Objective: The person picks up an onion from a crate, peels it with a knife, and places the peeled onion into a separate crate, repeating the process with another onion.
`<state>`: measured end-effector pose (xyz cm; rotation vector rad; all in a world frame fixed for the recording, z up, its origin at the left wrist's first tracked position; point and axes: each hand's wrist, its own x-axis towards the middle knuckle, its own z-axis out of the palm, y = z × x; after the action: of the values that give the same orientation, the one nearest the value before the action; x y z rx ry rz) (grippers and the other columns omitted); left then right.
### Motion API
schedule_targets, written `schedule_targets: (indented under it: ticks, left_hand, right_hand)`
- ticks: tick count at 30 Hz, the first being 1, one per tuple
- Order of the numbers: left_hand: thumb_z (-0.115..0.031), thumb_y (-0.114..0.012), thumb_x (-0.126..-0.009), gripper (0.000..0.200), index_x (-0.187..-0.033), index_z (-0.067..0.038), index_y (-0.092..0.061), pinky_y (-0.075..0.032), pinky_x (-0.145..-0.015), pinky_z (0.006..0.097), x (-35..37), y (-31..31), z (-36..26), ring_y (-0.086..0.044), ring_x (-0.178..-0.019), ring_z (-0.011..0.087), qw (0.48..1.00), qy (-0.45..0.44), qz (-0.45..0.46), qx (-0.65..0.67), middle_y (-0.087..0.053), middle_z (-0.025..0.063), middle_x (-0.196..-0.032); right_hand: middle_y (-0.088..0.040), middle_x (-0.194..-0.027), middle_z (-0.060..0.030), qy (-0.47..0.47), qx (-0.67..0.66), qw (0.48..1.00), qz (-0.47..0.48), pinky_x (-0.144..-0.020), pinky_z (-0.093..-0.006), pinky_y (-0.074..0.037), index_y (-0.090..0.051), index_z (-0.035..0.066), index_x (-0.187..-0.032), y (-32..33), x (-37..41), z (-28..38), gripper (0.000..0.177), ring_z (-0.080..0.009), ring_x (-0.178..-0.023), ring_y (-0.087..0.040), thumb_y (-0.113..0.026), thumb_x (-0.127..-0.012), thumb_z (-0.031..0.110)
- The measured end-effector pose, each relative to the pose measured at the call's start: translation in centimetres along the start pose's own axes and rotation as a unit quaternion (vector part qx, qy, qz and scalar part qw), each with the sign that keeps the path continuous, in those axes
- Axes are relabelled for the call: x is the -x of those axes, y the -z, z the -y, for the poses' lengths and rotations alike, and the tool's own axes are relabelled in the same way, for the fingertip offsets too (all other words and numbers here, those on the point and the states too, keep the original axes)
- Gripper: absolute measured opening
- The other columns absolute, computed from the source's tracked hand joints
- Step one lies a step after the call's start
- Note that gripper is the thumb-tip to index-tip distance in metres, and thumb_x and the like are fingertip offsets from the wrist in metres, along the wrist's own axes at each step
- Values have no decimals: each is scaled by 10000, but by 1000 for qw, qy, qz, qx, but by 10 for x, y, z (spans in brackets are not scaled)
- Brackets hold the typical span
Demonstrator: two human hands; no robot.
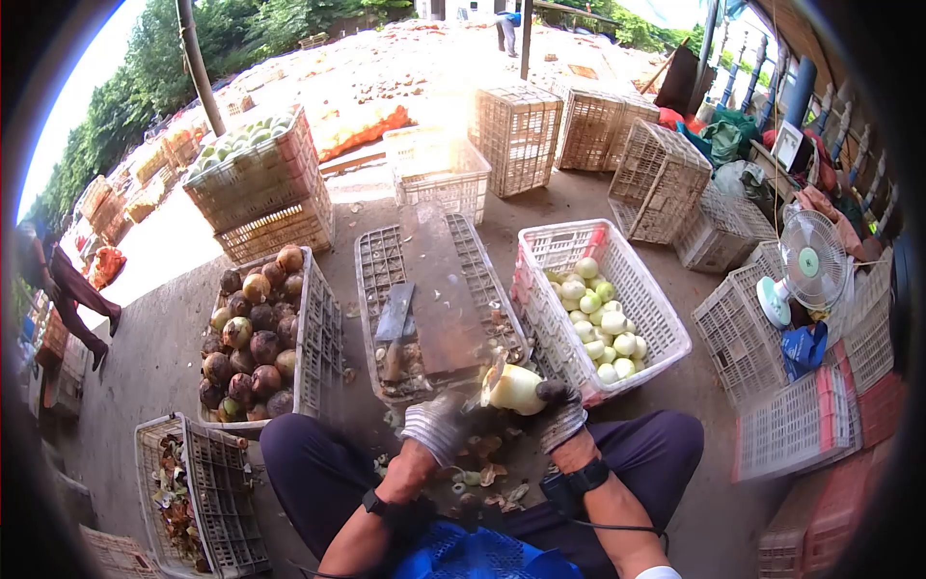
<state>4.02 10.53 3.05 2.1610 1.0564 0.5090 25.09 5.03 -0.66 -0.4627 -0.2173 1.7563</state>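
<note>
A large, mostly peeled onion [518, 390] is in front of me, pale green-white, with a brownish strip of skin hanging at its left end. My right hand [561, 415], in a dirty striped work glove, is closed around the onion's right end. On the left of the onion is my gloved left hand [439, 425], smeared by motion; its fingers and anything in them cannot be made out. Just beyond, a wooden board [444, 289] lies across an upturned crate [371, 261]. A cleaver [395, 312] rests at the board's left edge, its handle toward me.
Unpeeled dark onions [253, 343] fill a crate on the left; peeled onions [596, 323] lie in a white crate [661, 352] on the right. A scrap crate [198, 502] stands front left, a fan [810, 256] far right. Another person [72, 285] is at the left.
</note>
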Motion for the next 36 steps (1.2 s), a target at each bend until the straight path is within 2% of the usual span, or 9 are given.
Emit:
schedule_targets:
  ticks: [5, 8, 11, 16, 19, 22, 28, 32, 36]
  left_hand:
    - [-294, -743, -717, 305, -883, -55, -651, -508, -621, 415, 1, 11, -18, -648, -730, 356, 991, -50, 86, -83, -651, 174, -795]
    - [-235, -759, -725, 358, -1008, -53, -634, -527, -627, 377, -4, 8, -1, -665, -738, 283, 983, 34, 179, -12, -676, 136, -865]
    - [-197, -759, -739, 407, -1089, -52, -610, -532, -627, 350, -3, 3, 17, -666, -749, 213, 981, 45, 186, -11, -685, 111, -867]
    - [-232, -771, -728, 406, -1057, -41, -629, -532, -629, 346, -4, 28, -17, -660, -746, 200, 978, 19, 188, -93, -684, 114, -840]
    - [-393, -739, -747, 429, -922, -9, -664, -508, -642, 426, -2, 11, 14, -646, -744, 365, 992, 18, 120, 22, -659, 211, -810]
    - [-346, -729, -763, 374, -921, -13, -665, -503, -636, 421, 1, 6, 25, -642, -732, 365, 986, 76, 109, 102, -660, 199, -802]
    - [-297, -689, -786, 295, -888, -21, -676, -507, -615, 420, 12, 39, -24, -646, -698, 364, 985, -44, 159, -56, -665, 179, -784]
    - [-251, -659, -792, 246, -881, -22, -679, -508, -609, 424, 10, 26, -3, -649, -708, 371, 982, -44, 156, -92, -661, 193, -780]
    - [-209, -649, -786, 222, -895, -18, -677, -513, -613, 418, 7, 21, 14, -652, -720, 376, 983, -30, 168, -66, -660, 200, -784]
  right_hand:
    - [-583, -1181, -196, 15, 49, 998, 28, -985, -425, -476, -493, -77, -1235, 12, 1, -6, 596, -317, -1077, -582, -638, -721, 186]
    - [-563, -1208, -218, 1, 62, 998, 20, -946, -464, -500, -432, -84, -1308, 25, -1, 0, 785, -369, -1075, -582, -700, -612, 161]
    - [-564, -1213, -214, 14, 92, 996, 11, -952, -452, -496, -433, -82, -1308, 31, -1, -2, 789, -358, -1085, -583, -708, -610, 161]
    - [-573, -1211, -209, -4, 102, 994, 33, -979, -425, -480, -429, -88, -1315, 22, -1, 0, 829, -336, -1095, -588, -728, -588, 176]
    - [-589, -1204, -209, 3, 197, 980, 32, -996, -405, -468, -421, -93, -1329, 11, 5, 1, 882, -321, -1099, -594, -754, -567, 201]
    - [-602, -1198, -206, -2, 275, 960, 46, -1002, -391, -462, -422, -98, -1335, 1, 6, 5, 941, -302, -1097, -601, -788, -532, 228]
    - [-608, -1193, -195, 7, 321, 947, -19, -993, -382, -468, -448, -94, -1314, 26, 2, 1, 983, -285, -1084, -607, -817, -459, 218]
    - [-612, -1183, -194, -20, 289, 957, 36, -978, -382, -484, -454, -88, -1303, 2, 7, 7, 960, -291, -1073, -612, -793, -438, 153]
    - [-620, -1169, -190, -25, 321, 947, 1, -971, -386, -494, -468, -81, -1293, -7, 6, 6, 951, -295, -1062, -619, -759, -407, 109]
